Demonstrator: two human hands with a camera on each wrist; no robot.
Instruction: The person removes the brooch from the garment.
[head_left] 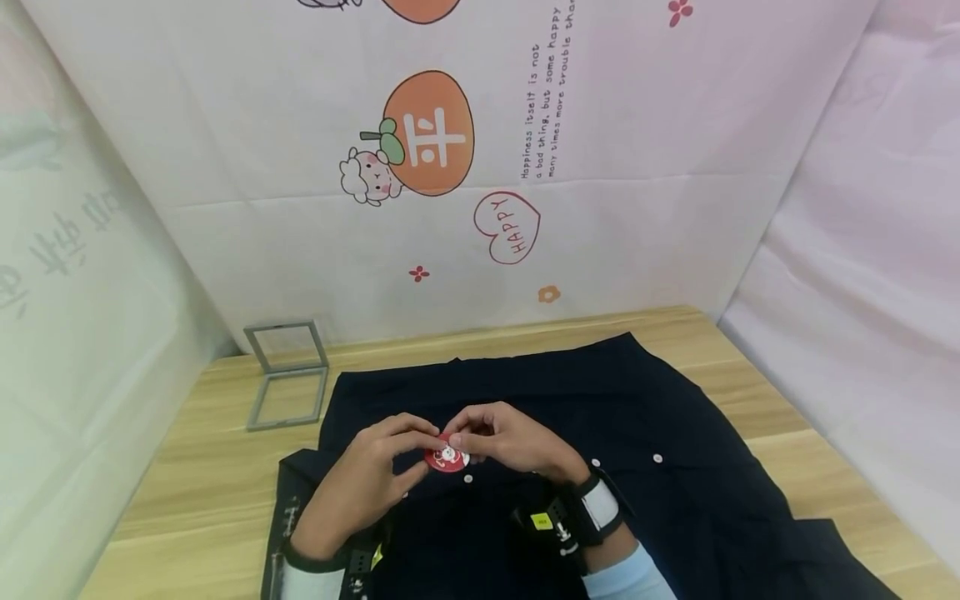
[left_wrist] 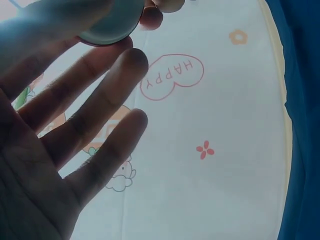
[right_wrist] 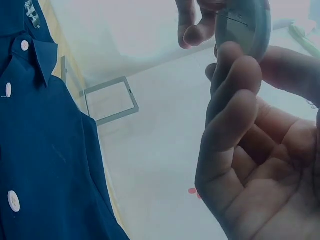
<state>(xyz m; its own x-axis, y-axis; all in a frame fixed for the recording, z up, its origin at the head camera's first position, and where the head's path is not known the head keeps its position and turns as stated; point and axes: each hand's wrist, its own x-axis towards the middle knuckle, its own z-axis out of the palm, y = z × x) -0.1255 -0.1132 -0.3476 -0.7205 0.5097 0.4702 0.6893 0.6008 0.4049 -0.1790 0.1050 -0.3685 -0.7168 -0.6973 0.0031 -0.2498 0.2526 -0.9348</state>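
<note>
Right around me, pale cloth walls hem in the work: a printed backdrop [head_left: 637, 125] straight ahead, with an orange fruit print [head_left: 431, 133] and a red heart [head_left: 507, 227] reading HAPPY, plus a plain-looking pinkish cloth [head_left: 862, 292] to my right and a faintly lettered cloth [head_left: 97, 333] to my left. Below lies a light wood-grain table [head_left: 180, 508], much of it covered by a dark navy shirt [head_left: 675, 508] with white buttons. Near the table's back left corner sits a hinged grey frame [head_left: 288, 370], one half flat, the other raised. Over the shirt, I hold a round red badge [head_left: 442, 458]: my left hand [head_left: 367, 467] pinches one side, lower fingers extended, while my right hand [head_left: 517, 437] pinches the other, thumb on its face.
</note>
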